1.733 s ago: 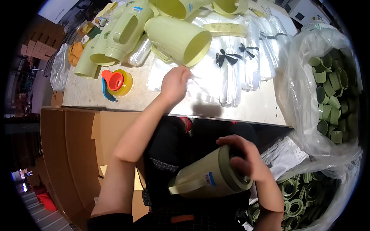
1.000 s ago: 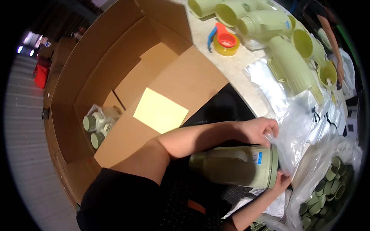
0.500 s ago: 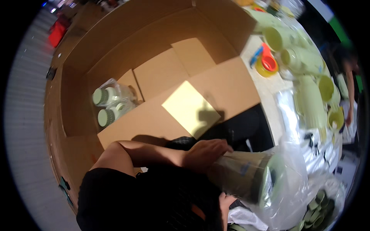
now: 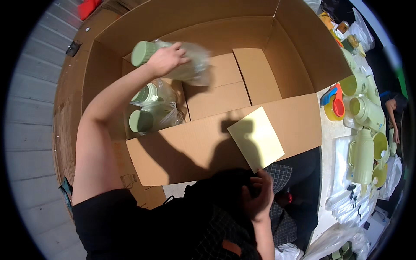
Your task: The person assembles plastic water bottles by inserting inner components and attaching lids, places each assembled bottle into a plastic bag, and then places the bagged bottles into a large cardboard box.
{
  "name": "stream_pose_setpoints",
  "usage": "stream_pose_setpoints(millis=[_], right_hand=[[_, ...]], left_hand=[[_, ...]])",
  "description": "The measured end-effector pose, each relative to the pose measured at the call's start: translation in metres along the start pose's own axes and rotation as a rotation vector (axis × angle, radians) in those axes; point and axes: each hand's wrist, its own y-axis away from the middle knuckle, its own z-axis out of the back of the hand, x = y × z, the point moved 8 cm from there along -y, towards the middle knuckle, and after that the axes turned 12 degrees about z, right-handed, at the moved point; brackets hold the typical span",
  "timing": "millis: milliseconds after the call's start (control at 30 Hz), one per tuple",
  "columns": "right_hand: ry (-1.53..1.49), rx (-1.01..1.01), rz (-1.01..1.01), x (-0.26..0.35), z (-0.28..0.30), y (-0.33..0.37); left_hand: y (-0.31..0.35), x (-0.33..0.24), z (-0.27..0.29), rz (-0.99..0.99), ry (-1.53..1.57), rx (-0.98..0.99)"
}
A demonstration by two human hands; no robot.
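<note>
My left hand (image 4: pixel 168 60) is closed over a light green thermos flask (image 4: pixel 144 53) in a clear plastic bag, which lies sideways in the back left part of a large open cardboard box (image 4: pixel 294 56). The bag's far end is blurred. Nearer to me in the same box lie two more bagged items, a green flask with a ribbed lid (image 4: pixel 147 94) and another green-lidded flask (image 4: pixel 141 121). Over by my body, my right hand (image 4: pixel 258 197) is empty, its fingers loosely bent and apart, just below the corner of a pale yellow sheet (image 4: pixel 256 139) on the box's near flap.
Along the right, a table (image 4: pixel 326 173) bears several green flasks (image 4: pixel 363 156), green cups (image 4: pixel 380 147), and a yellow cup (image 4: pixel 334 108) with red and blue parts. Clear plastic bags (image 4: pixel 340 240) hang at the lower right. Another person's arm (image 4: pixel 393 119) shows at the far right.
The bagged flask has moved with my left hand from the lower right, beside my body, to the box's back left. My right hand has come up near the yellow sheet. The view has shifted.
</note>
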Motion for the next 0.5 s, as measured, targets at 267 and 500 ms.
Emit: stream_pose_setpoints(millis=[267, 500], right_hand=[[0.612, -0.149, -0.033, -0.044, -0.004, -0.084], [0.4, -0.088, 0.127, -0.074, -0.051, -0.107]], left_hand=[[0.123, 0.08, -0.254, 0.169, -0.143, 0.639], [0.039, -0.018, -0.1, 0.5, 0.634, 0.357]])
